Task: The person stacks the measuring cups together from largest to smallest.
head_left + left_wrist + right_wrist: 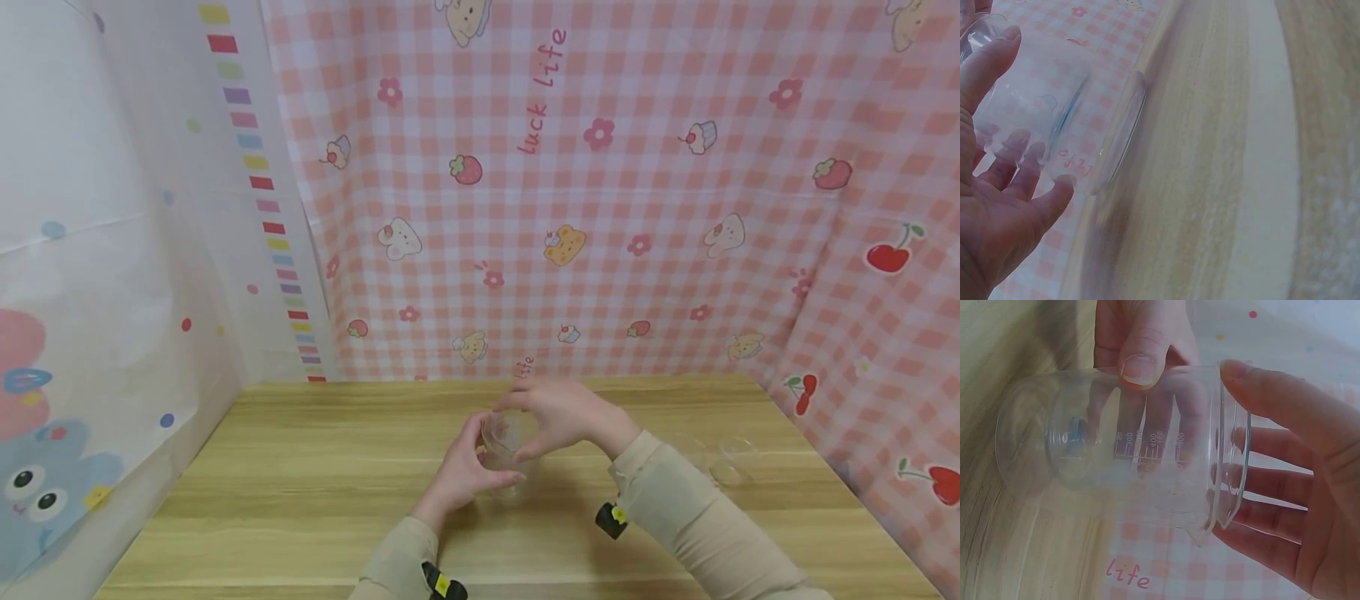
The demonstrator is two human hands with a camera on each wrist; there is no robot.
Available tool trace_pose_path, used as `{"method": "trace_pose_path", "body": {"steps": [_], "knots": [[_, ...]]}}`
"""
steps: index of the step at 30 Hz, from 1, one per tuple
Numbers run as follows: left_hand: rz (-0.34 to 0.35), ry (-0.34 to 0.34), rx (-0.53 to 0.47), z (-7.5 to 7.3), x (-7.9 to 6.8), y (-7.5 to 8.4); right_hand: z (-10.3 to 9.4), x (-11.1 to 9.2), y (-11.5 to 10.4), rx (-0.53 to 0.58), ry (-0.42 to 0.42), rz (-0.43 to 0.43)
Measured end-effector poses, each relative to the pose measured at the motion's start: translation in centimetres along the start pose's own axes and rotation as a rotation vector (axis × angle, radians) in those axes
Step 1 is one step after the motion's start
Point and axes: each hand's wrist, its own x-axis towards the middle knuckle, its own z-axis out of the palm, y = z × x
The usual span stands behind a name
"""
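Observation:
Two clear glass beakers are nested near the middle of the table, their spouted rims close together in the right wrist view. The smaller beaker point(1072, 434), its base showing through the glass, sits inside the larger beaker point(1019, 440). Printed volume marks are visible on the glass. My left hand point(467, 468) grips the larger beaker's side, thumb across the near face and fingers behind. Around the rims curl the thumb and fingers of my right hand point(562, 412), holding the smaller beaker. Whether the larger beaker's base touches the table cannot be told.
More clear glassware point(735, 462) stands at the right of the wooden table point(300, 500), beyond my right forearm, faint against the wood. A pink checked cloth point(585, 192) hangs behind the table's far edge, and a white patterned sheet point(127, 275) hangs at the left.

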Motion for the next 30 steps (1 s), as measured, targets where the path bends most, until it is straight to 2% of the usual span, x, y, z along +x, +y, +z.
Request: {"method": "trace_pose_path", "body": {"steps": [2,5,7,10,16,23,30], "knots": [[-0.005,-0.002,-0.006,0.0,-0.3,0.9,0.1,0.0,0.0,0.004,-0.001,-0.004],[-0.007,-0.002,-0.001,0.0,-0.3,1.0,0.1,0.0,0.1,0.012,-0.006,0.001],[-0.011,-0.003,0.008,0.0,-0.3,0.9,0.2,0.1,0.2,0.020,-0.012,0.007],[-0.005,-0.001,0.011,0.0,-0.1,-0.1,0.2,0.1,0.3,0.039,-0.027,0.021],[-0.010,-0.001,0.008,0.0,-0.2,0.0,0.4,0.0,0.6,0.098,-0.037,0.014],[-0.022,0.001,0.020,0.1,-0.2,0.0,1.0,0.1,1.2,0.162,-0.018,-0.038],[-0.009,0.002,0.022,0.1,-0.1,0.0,1.2,0.0,1.5,0.175,-0.012,-0.051]]}}
